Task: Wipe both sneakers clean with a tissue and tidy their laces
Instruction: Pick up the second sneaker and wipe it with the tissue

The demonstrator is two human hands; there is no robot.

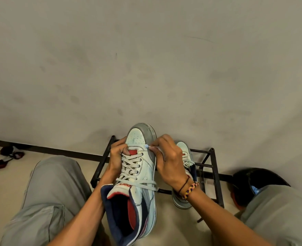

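Left hand [118, 155] grips the raised white sneaker [139, 176] at its laces, right hand [168, 160] pinches a small tissue wad [147, 146] against the toe side just beyond — pressed hard, the thin tissue could shred.

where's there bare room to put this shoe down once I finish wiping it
Bare floor shows to the left, between your left knee and the dark baseboard, short of the red item by the wall. The right is crowded: the second sneaker sits on the black rack, with a dark bin beside it.
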